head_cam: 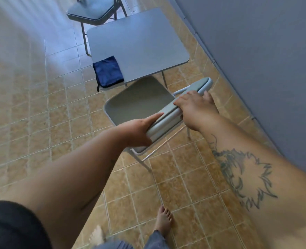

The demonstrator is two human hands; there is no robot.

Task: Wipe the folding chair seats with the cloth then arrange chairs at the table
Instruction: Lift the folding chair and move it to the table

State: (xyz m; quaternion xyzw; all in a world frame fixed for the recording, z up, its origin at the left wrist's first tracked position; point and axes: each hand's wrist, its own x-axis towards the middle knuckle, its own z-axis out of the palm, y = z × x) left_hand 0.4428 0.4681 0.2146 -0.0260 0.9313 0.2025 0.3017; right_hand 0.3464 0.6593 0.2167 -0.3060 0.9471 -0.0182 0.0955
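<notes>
— Tan floor tiles (46, 108) spread out beneath you, with a grey wall (267, 51) running along one side. Where is the table?

— Your grey folding table (136, 42) stands near that wall. A dark blue cloth (108, 71) lies on the table's near corner, partly hanging over the edge.

— And the chairs?

— One folding chair (94, 12) sits at the table's far side, its padded seat facing up. The nearer folding chair (139, 103) stands at the table's near side, its seat partly tucked under the tabletop edge, just beside the cloth.

— What are your hands doing?

— Both grip that nearer chair's backrest (168, 112). Your left hand (137, 130) is closed over the backrest end farther from the table, thumb along the padded face. Your right hand (195, 106) clamps the middle of the top rail, fingers curled over it.

— Anything else near the table?

— Your bare foot (163, 221) rests on the tiles behind the nearer chair, well apart from the table legs. Your right forearm carries a tattoo (243, 177).
</notes>
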